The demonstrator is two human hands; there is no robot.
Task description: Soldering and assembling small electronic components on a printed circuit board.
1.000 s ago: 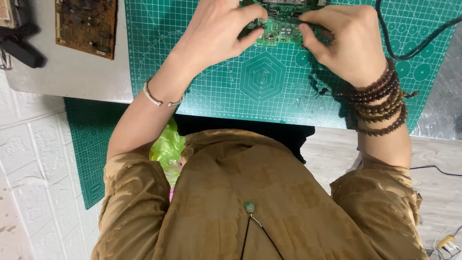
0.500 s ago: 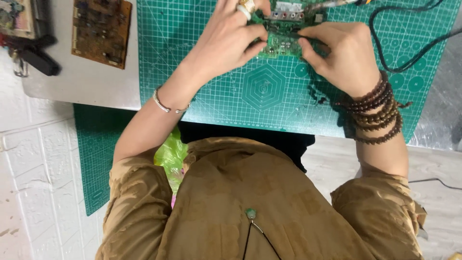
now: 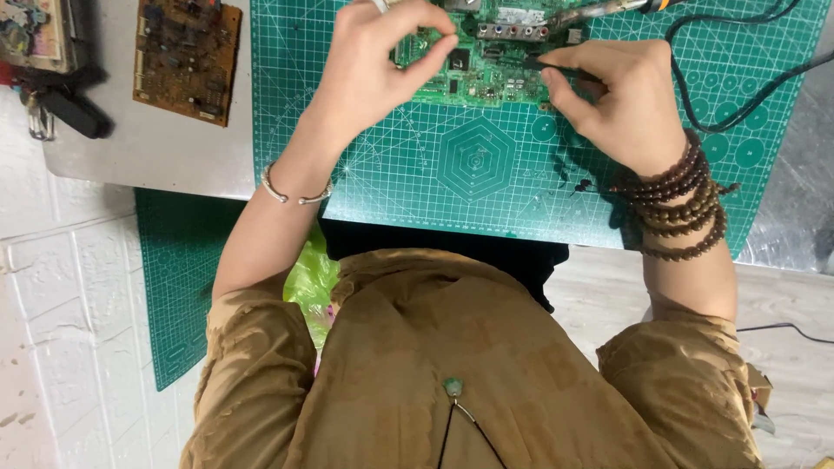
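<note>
1. Two hands working at the far edge of the scene. The left hand point(image 3: 373, 69) is hovering over the left end of a green circuit board point(image 3: 486, 74), thumb and forefinger pinched together – whatever sits between them is too small to make out. The other fingers are curling loosely.
2. The right hand point(image 3: 621, 100) is pinching a thin dark tool point(image 3: 556, 66), its tip pointing left onto the board's right half. The fingers are closing around the shaft.
3. One green board is lying flat on the cutting mat point(image 3: 478, 182), far centre, between the two hands.
4. One brown circuit board point(image 3: 185, 56) is sitting far left on the grey tabletop point(image 3: 148, 156), well apart from the green one.
5. One soldering iron point(image 3: 608, 10) is lying along the far edge, just beyond the green board; two black cables point(image 3: 738, 95) are looping over the mat's right side.
6. One silver bangle point(image 3: 295, 193) on the left wrist; several turns of brown beads point(image 3: 682, 208) are wrapping the right wrist.
7. Two green mats – one on the table, a second mat point(image 3: 178, 295) hanging lower at the near left.
8. Dark tools and a key point(image 3: 39, 122) are sitting at the far left corner.
9. Room: white brick-pattern wall point(image 3: 61, 330) left, pale wood floor point(image 3: 782, 304) right.
</note>
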